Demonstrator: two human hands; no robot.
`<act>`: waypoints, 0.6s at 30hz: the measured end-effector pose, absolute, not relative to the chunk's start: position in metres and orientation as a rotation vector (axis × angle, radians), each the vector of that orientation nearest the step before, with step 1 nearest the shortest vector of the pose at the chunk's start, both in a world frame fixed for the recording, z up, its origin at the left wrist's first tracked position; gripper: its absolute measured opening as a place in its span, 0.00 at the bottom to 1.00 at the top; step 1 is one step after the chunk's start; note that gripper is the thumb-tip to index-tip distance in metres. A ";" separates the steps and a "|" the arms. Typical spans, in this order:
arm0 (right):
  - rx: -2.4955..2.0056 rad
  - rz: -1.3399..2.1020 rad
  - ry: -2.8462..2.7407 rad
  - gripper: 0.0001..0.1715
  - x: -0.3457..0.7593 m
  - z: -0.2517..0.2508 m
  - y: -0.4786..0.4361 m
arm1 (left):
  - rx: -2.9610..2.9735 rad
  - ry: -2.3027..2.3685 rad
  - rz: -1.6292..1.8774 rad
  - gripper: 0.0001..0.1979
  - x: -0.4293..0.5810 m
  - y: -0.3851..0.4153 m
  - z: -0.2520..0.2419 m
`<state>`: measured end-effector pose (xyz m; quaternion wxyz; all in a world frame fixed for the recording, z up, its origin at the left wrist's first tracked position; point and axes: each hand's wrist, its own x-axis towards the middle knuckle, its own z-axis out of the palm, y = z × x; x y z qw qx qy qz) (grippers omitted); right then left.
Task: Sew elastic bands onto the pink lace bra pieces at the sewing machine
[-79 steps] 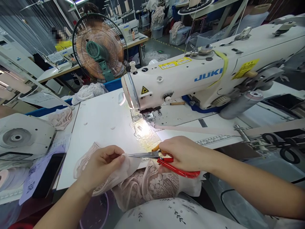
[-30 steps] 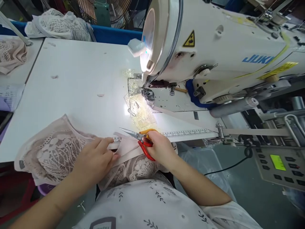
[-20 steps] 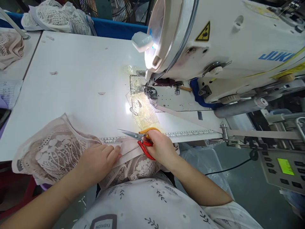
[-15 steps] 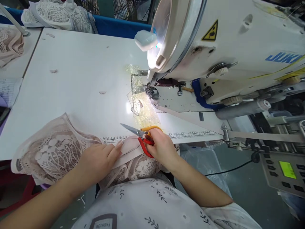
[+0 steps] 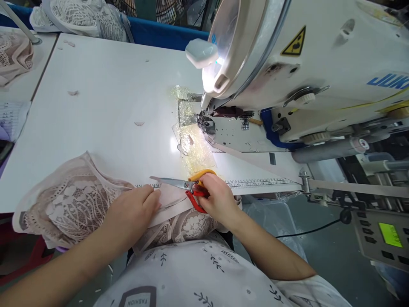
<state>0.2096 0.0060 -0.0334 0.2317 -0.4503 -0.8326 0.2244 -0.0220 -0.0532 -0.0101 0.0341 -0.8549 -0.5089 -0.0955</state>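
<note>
My right hand (image 5: 220, 198) is closed round the orange and red handles of a pair of scissors (image 5: 174, 182). Their blades look together and point left, lying over the edge of a pale pink lace bra (image 5: 75, 200) just beyond my left fingers. My left hand (image 5: 134, 211) is closed on the bra's fabric, thumb and fingers pinching it at the table's front edge. One lace cup spreads on the table to the left of that hand. More lace and a smooth band hang over my lap between the two hands.
A white JUKI sewing machine (image 5: 319, 64) fills the right side, its lamp lit. A ruler strip (image 5: 262, 183) runs along the front edge of the white table (image 5: 105, 85). Pale tape (image 5: 354, 183) stretches right. Fabric scraps (image 5: 139, 123) dot the table; white lace pieces (image 5: 83, 19) lie at the back.
The scissor blades have swung left and flatter, now above the bra edge by my left fingers. My left fingers have curled in more. The view has shifted slightly.
</note>
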 end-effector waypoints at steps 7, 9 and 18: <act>-0.877 0.496 -2.426 0.13 0.213 -0.029 0.007 | -2.647 -1.484 -0.430 0.19 -0.024 -0.043 -0.016; -0.833 0.484 -2.478 0.14 0.216 -0.031 0.007 | -2.693 -1.458 -0.420 0.18 -0.026 -0.042 -0.019; -0.658 0.541 -2.699 0.15 0.225 -0.025 0.013 | -2.711 -1.277 -0.233 0.20 -0.027 -0.044 -0.018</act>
